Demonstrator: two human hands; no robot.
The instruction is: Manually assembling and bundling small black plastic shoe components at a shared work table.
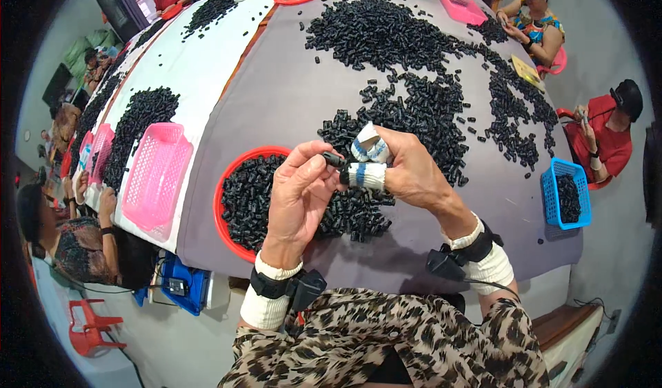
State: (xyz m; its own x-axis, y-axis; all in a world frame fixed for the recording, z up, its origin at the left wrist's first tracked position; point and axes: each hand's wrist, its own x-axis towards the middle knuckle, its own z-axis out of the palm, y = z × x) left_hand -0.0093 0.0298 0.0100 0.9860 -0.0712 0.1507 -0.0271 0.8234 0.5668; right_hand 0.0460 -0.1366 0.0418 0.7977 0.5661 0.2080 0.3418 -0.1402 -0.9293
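Observation:
My left hand [301, 185] pinches a small black cylindrical part [334, 159] between thumb and forefinger. Close against it from the right comes my right hand [414, 167], its fingers curled in. White cloth wraps with blue stripes [367, 175] cover the thumb and a finger of that hand. Whatever lies between its fingertips is too small and dark to make out. Beneath my left hand stands a round red basin [219, 212] full of similar black parts. A loose pile of black parts [414, 112] spreads behind and under my hands on the grey cloth.
A larger black heap [379, 33] lies farther back on the grey-covered table [241, 116]. A blue basket [585, 202] with black parts stands at the right edge, a pink basket [155, 174] at left. Co-workers sit around the tables, one in red [610, 136] at right.

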